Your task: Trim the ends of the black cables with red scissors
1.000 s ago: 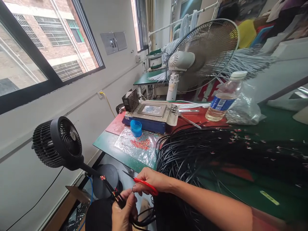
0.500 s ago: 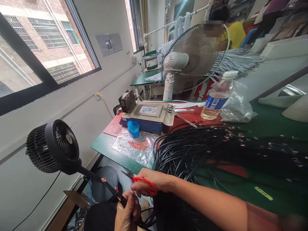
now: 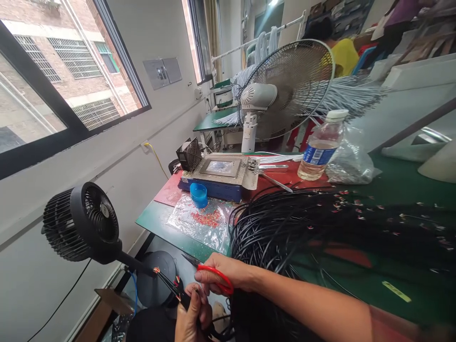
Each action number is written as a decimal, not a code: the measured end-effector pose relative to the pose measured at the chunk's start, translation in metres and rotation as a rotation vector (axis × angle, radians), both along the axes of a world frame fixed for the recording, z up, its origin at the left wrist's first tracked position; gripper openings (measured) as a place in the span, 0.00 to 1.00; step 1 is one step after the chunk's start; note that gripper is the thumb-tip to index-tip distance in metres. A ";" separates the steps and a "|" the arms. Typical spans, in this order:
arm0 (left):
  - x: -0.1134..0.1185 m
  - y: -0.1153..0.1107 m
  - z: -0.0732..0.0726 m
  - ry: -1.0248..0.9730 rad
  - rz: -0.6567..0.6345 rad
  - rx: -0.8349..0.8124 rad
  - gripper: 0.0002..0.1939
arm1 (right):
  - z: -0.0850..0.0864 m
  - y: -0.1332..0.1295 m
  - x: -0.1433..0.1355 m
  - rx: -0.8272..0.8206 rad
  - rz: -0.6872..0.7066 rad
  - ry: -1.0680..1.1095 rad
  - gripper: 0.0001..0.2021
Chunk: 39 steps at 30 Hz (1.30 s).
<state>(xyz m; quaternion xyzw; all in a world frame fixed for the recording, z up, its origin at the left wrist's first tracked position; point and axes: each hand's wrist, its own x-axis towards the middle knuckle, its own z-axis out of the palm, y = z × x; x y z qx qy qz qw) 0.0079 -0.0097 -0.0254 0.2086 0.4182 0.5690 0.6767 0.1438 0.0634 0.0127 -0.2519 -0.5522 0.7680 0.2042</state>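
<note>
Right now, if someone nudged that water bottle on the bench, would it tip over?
Probably fairly easily: the water bottle is tall, narrow and only about a third full, so likely light. Being round plastic, it would likely roll once down. The crinkled plastic bag beside it might cushion it.

The left hand (image 3: 192, 316) is cut off by the bottom edge, so its palm and wrist stay unseen. The cable ends (image 3: 174, 284) it pinches are too small to tell apart. The right hand (image 3: 224, 273) hides most of the red-handled scissors (image 3: 210, 275); only one loop and the blade tips show.
</note>
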 end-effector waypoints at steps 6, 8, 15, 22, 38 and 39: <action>-0.002 0.000 -0.007 0.021 -0.013 0.000 0.15 | -0.002 0.000 0.001 -0.015 0.018 -0.023 0.24; -0.002 0.000 -0.009 0.031 -0.014 0.007 0.16 | -0.003 0.001 0.001 0.001 0.023 -0.025 0.24; -0.001 -0.002 -0.007 0.038 -0.018 0.019 0.17 | -0.002 0.003 0.002 0.014 0.075 -0.062 0.21; -0.001 -0.004 -0.006 0.011 -0.019 0.031 0.16 | -0.005 0.001 0.001 0.030 0.064 -0.044 0.20; -0.026 0.001 -0.008 -0.364 0.074 -0.265 0.06 | -0.014 -0.017 -0.008 1.855 -0.257 -0.149 0.13; -0.026 0.001 -0.010 -0.371 0.042 -0.263 0.05 | -0.012 -0.019 -0.007 1.900 -0.227 -0.157 0.14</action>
